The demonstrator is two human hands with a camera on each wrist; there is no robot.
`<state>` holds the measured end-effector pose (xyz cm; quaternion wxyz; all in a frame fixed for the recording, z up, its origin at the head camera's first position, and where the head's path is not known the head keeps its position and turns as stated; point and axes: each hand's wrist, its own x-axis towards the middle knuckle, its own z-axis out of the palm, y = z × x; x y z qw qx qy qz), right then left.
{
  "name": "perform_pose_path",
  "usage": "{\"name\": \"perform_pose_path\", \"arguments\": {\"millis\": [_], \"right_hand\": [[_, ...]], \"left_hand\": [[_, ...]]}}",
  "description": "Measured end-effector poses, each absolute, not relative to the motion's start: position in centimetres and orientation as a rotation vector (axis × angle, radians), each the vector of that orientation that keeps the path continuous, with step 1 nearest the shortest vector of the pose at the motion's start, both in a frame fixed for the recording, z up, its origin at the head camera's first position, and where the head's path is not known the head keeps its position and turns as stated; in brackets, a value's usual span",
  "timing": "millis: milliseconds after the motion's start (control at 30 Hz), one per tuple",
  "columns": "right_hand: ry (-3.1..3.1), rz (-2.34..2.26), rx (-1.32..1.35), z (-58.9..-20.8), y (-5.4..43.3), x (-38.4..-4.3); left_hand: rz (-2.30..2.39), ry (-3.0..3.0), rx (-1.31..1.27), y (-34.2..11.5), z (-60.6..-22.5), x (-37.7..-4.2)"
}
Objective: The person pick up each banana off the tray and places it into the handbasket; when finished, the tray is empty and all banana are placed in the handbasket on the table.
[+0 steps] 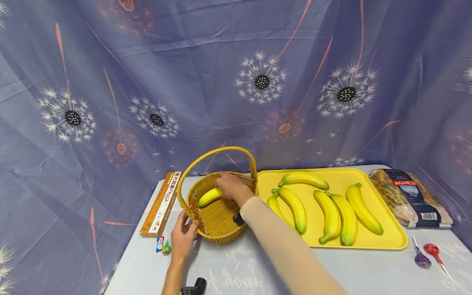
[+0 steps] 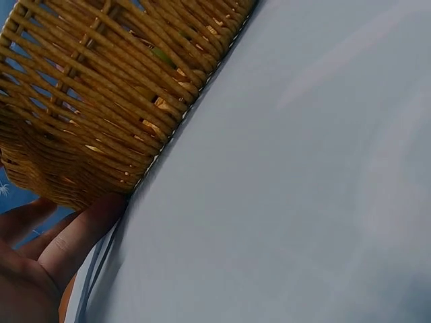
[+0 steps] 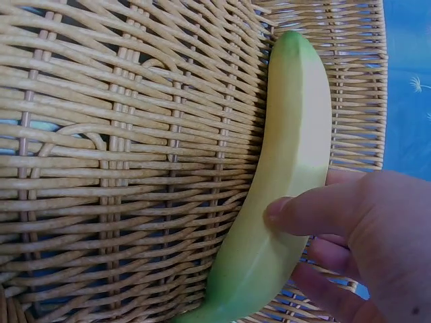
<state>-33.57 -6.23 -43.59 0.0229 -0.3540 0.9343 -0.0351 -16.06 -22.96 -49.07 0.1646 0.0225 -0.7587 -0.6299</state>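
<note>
A wicker basket (image 1: 217,221) with a tall arched handle stands on the table. At its left side my left hand (image 1: 183,235) holds the basket by the rim near the handle's foot; in the left wrist view its fingers (image 2: 74,245) lie against the woven wall. My right hand (image 1: 234,188) reaches inside and grips a yellow banana (image 1: 210,197) along the basket's far side. The right wrist view shows the thumb pressed on this banana (image 3: 279,175), which has green ends. Several more bananas (image 1: 348,217) lie on a yellow tray (image 1: 387,241) to the right.
Left of the basket lies a pasta box (image 1: 161,205), with a green lollipop (image 1: 166,248) in front. A bag of Agnesi pasta (image 1: 411,198) rests right of the tray. Purple (image 1: 422,259) and red (image 1: 431,248) lollipops lie near the right front. A patterned curtain (image 1: 206,82) hangs behind.
</note>
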Motion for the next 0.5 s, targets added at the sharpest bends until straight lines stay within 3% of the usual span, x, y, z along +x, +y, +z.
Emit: {"name": "perform_pose_path", "arguments": {"millis": [500], "right_hand": [[2.918,-0.253,-1.059,-44.37,-7.1,-34.12]], "left_hand": [[-1.833,-2.122,0.098,-22.93,-49.11,-16.0]]}}
